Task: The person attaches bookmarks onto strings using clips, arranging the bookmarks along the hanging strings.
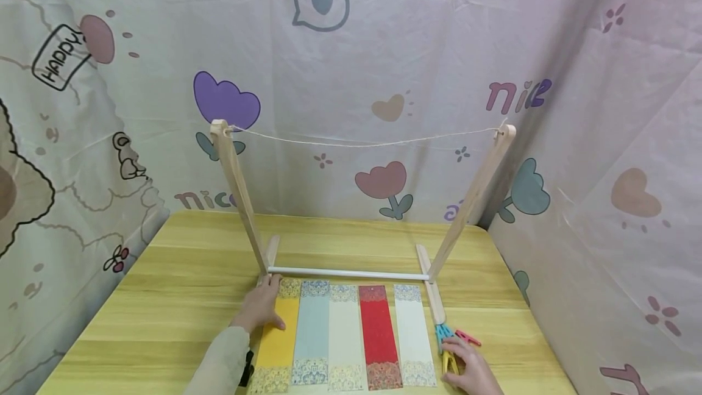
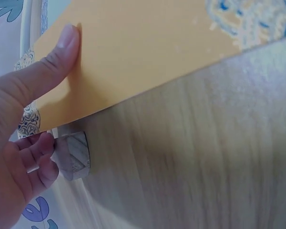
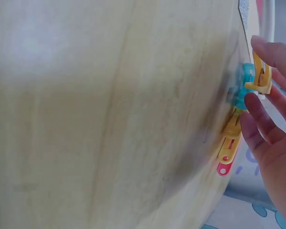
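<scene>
Five paper strips lie side by side: a yellow strip [image 1: 278, 331], a light blue strip [image 1: 311, 334], a cream strip [image 1: 345, 337], a red strip [image 1: 377, 334] and a white strip [image 1: 415, 334]. Patterned bands mark their ends. My left hand [image 1: 262, 306] is at the yellow strip's upper left, its thumb [image 2: 52, 59] extended over the paper, the other fingers by its edge. My right hand [image 1: 468, 367] pinches a yellow clothespin [image 3: 261, 78] between thumb and fingers. Beneath it are blue clothespins [image 1: 442, 335], a pink clothespin [image 1: 468, 338] and another yellow clothespin [image 3: 230, 136].
Behind the strips stands a wooden frame with a left post [image 1: 241, 200], a right post [image 1: 471, 206] and a white crossbar [image 1: 348, 273]. A thin string [image 1: 362, 145] sags between the post tops. Patterned cloth [image 1: 340, 78] hangs around the wooden table [image 1: 142, 297].
</scene>
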Demonstrator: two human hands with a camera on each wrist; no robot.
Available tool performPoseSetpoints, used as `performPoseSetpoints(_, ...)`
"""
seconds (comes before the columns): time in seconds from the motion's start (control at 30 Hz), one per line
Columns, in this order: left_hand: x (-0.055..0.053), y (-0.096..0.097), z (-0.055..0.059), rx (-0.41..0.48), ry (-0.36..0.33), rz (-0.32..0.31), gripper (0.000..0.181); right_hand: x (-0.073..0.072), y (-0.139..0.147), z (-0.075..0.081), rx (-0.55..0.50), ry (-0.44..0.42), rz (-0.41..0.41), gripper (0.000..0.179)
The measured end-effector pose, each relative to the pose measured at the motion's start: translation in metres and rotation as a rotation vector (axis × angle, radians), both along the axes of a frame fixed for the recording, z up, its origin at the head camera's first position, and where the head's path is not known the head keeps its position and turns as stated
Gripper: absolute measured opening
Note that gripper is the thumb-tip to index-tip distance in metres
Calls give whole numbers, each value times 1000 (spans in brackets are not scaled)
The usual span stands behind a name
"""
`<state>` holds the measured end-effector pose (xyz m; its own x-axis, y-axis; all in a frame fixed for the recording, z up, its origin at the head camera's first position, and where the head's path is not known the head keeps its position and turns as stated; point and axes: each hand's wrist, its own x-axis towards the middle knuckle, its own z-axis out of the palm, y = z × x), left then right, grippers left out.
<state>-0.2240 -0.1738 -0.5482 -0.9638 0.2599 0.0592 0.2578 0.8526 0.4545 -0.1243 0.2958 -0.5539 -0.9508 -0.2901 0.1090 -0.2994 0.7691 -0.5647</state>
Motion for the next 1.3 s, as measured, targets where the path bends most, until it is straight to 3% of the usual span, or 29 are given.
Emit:
performPoseSetpoints(0.2, -2, 0, 3, 59, 1, 17, 99, 1, -3, -1, -124, 152, -69, 43)
performPoseSetpoints(0.47, -3, 0, 9, 114, 9, 29, 81, -2, -7, 4, -190, 118, -223, 45)
performPoseSetpoints(0.63, -3, 1, 13, 165, 48, 32, 71, -3, -7, 6, -217, 130, -221, 44)
performPoseSetpoints(0.8, -1, 1, 14, 201, 103, 20, 69, -3, -6, 6, -239, 278, -187, 44)
performPoseSetpoints(0.93, -2, 3, 13, 306, 27, 55, 66, -6, -7, 7, -291, 401, -159, 43)
performPoseSetpoints(1.07, -3, 4, 12, 386, -31, 96, 61, -11, -8, 9, -271, 484, -157, 41)
performPoseSetpoints(1.3, -6, 3, 8, 493, -33, 104, 53, -12, -7, 14, -192, 456, -243, 43)
